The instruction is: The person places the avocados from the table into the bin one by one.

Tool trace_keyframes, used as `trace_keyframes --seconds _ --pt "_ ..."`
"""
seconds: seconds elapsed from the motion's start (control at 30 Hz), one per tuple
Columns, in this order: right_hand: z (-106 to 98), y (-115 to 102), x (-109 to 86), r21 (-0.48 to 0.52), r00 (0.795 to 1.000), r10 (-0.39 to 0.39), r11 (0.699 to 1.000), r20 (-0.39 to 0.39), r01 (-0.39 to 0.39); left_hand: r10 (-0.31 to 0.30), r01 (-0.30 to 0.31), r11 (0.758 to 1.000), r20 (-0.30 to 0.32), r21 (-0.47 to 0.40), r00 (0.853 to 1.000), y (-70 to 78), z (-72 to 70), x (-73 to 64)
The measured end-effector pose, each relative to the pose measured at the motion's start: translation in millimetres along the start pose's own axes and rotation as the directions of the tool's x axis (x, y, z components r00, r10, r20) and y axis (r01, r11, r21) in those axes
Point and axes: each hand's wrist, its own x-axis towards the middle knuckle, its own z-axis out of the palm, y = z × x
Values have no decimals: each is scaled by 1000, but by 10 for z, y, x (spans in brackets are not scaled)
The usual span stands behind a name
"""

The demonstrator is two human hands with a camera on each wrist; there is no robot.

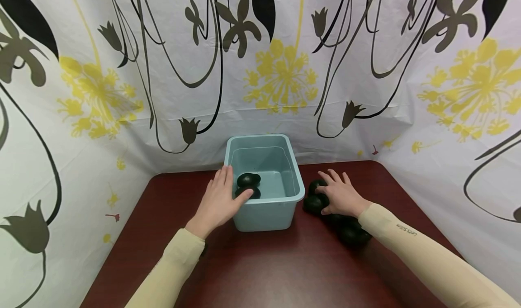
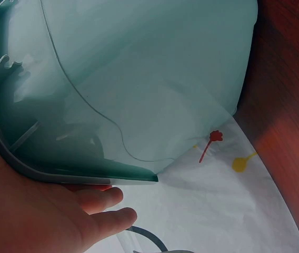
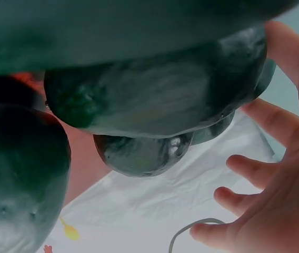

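My left hand (image 1: 217,201) rests on the left rim of a light blue plastic bin (image 1: 264,215), its fingers straight along the outer side. In the left wrist view the fingers (image 2: 107,221) lie under the rim. Two dark green avocados (image 1: 248,179) lie inside the bin at its left. My right hand (image 1: 343,197) is spread over a group of avocados on the table right of the bin. Its thumb and a finger touch one avocado (image 3: 155,89) near its end; the other fingers are extended apart. Part of the group is hidden beneath this hand and wrist.
The bin stands towards the back of a dark red-brown table (image 1: 260,267). More avocados (image 1: 352,233) lie beneath the right wrist, towards the front. A white patterned cloth (image 1: 281,122) hangs behind the table and along both sides.
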Motion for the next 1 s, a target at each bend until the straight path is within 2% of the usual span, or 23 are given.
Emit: trace_keyframes --seconds 0.47,1.0 --pt "69 2 7 -3 998 -54 999 -45 54 1 -1 1000 -5 -6 1000 -1 7 -2" --pt "44 20 -6 21 998 -40 999 -51 41 -4 4 1000 1 -3 1000 -3 9 6"
